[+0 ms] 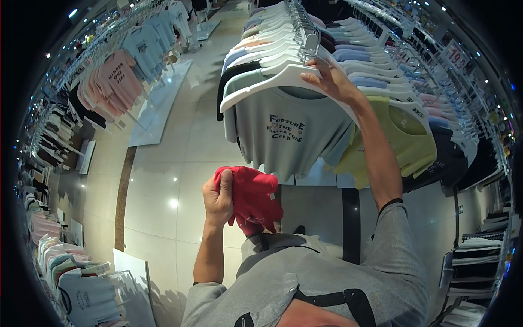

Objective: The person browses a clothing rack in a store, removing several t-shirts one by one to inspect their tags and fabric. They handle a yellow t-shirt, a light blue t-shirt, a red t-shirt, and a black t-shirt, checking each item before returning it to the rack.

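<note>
My left hand (218,198) grips a bunched red garment (253,196) in front of my body, thumb on top, with the cloth hanging down. My right hand (333,79) is on the top of a white hanger (282,79), near its metal hook, at the front end of a rack. Part of the grip lies behind the hanger and cannot be seen. A grey-green T-shirt (286,131) with dark lettering on its chest is beneath that hanger. Just right of it, below my right forearm, a yellow T-shirt (380,135) hangs on another white hanger.
Behind the front shirt, several tops on white hangers (261,51) run back along the rail. Pink T-shirts (112,81) hang on a rack at left, above a white base board (161,106). A light blue T-shirt (92,298) hangs lower left. Folded clothes (476,253) are stacked at right.
</note>
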A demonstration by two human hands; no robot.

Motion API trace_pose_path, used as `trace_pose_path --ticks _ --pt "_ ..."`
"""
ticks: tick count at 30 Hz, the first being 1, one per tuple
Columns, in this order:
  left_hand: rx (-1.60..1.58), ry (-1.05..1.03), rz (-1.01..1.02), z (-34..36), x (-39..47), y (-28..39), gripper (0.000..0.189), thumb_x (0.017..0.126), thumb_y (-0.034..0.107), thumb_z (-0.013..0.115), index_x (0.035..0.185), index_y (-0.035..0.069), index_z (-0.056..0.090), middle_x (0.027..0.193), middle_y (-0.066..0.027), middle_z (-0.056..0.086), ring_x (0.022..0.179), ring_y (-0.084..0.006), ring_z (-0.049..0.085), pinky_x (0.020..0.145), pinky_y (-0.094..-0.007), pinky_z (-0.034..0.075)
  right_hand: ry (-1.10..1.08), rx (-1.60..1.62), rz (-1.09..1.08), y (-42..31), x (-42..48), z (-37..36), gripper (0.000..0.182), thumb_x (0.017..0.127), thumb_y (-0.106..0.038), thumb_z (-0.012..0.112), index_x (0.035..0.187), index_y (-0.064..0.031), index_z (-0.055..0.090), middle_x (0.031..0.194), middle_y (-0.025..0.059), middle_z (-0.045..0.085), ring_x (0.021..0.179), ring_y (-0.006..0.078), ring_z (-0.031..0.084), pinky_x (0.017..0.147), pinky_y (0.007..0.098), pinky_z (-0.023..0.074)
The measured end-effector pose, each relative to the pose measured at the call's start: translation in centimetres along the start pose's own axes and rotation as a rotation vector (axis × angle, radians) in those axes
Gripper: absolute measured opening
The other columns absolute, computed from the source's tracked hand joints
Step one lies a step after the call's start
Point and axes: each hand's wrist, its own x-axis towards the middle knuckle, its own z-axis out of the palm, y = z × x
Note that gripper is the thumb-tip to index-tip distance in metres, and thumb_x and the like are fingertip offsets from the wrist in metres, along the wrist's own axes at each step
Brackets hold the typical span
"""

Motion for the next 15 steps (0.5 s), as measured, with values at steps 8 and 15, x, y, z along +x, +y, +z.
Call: trace_pose_path --ticks 8,15 --pt "0.018 -0.061 -0.058 1.3 1.1 0.3 0.040 0.105 0.033 0.051 0.101 -0.003 0.069 0.081 -0.0016 0.066 0.073 -0.0093 0.056 0.067 -0.0236 0.046 -0.117 -0.013 0.156 0.2 -2.4 -0.7 0.049 0.093 -0.047 0.067 0.112 -0.0014 0.063 0.094 0.0121 0.066 0.085 0.0194 0.063 0.074 0.0341 0.0497" --pt "-0.060 -0.123 -0.056 2.9 2.4 1.1 0.040 0.105 0.034 0.051 0.105 -0.002 0.069 0.086 -0.0037 0.069 0.075 -0.0087 0.060 0.068 -0.0230 0.049 0.456 -0.303 -0.326 -0.8 -7.9 -0.2 0.054 0.080 -0.032 0.082 0.121 -0.0022 0.061 0.115 0.0125 0.065 0.105 0.0229 0.063 0.088 0.0343 0.0500"
